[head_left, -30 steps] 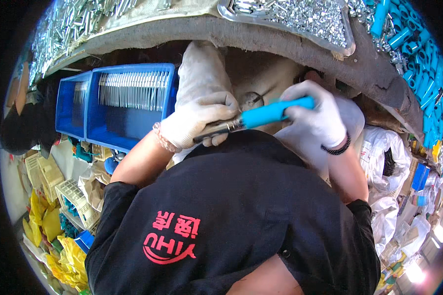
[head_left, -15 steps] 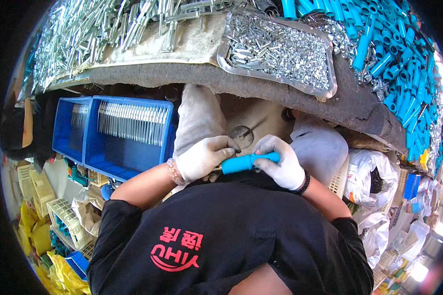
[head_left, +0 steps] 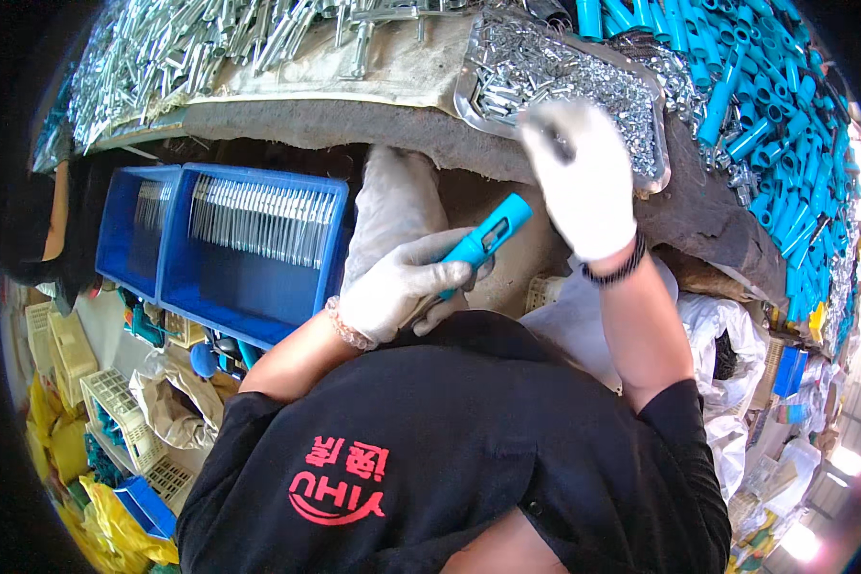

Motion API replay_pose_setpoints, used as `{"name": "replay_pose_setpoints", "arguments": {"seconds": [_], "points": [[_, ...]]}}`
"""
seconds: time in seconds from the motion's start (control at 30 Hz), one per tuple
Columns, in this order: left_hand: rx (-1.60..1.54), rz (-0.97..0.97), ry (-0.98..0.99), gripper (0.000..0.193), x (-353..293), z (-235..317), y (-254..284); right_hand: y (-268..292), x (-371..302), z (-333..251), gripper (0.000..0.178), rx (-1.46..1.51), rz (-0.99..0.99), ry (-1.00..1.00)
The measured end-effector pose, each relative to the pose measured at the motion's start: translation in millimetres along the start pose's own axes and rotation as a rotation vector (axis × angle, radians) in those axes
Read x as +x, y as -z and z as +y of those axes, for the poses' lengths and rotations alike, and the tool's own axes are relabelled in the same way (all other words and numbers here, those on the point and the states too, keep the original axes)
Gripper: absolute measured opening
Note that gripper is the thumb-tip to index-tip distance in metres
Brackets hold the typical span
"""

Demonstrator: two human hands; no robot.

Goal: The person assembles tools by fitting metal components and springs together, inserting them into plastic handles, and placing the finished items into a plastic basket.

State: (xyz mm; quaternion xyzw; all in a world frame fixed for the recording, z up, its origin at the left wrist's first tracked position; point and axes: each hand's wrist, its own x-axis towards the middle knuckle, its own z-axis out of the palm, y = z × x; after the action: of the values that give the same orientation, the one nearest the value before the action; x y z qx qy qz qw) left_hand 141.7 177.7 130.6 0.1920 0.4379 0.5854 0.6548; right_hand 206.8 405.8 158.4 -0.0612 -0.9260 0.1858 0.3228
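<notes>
My left hand (head_left: pixel 392 292), in a white glove with greyed fingertips, is wrapped round a turquoise plastic tube (head_left: pixel 488 234). The tube tilts up to the right, and a long slot with something dark inside shows in its side. My right hand (head_left: pixel 584 177), gloved too, is raised at the front edge of a shallow metal tray (head_left: pixel 655 124). Motion smears its fingers, so what they hold, if anything, is unclear. Small shiny metal parts (head_left: pixel 555 67) fill the tray.
Long metal pieces (head_left: pixel 230 48) are heaped on the bench at the far left, turquoise tubes (head_left: pixel 784 124) at the far right. Grey cloth (head_left: pixel 335 124) covers the bench edge. A blue two-part bin (head_left: pixel 258 297) with rows of thin metal rods stands left; a white bag (head_left: pixel 722 335) sits right.
My right hand has let go of the turquoise tube and moved up and away to the metal tray. The tube, now in my left hand alone, has turned to point upward right.
</notes>
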Motion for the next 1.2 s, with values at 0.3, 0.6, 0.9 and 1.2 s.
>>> {"name": "replay_pose_setpoints", "arguments": {"seconds": [0.3,0.6,0.9,1.2], "points": [[-0.042,0.081,-0.03,0.041,-10,-8,3,-25,34,42,0.012,-0.202,-0.019,0.0],[-0.046,0.105,0.013,0.04,-13,-11,12,25,18,-1,0.013,0.087,-0.088,-0.236],[-0.123,0.122,0.046,0.033,-6,-22,20,10,-57,-52,0.025,0.387,-0.348,-0.367],[-0.001,0.177,0.111,0.036,-7,-20,12,-7,-71,-49,0.027,0.22,-0.308,-0.054]]}}
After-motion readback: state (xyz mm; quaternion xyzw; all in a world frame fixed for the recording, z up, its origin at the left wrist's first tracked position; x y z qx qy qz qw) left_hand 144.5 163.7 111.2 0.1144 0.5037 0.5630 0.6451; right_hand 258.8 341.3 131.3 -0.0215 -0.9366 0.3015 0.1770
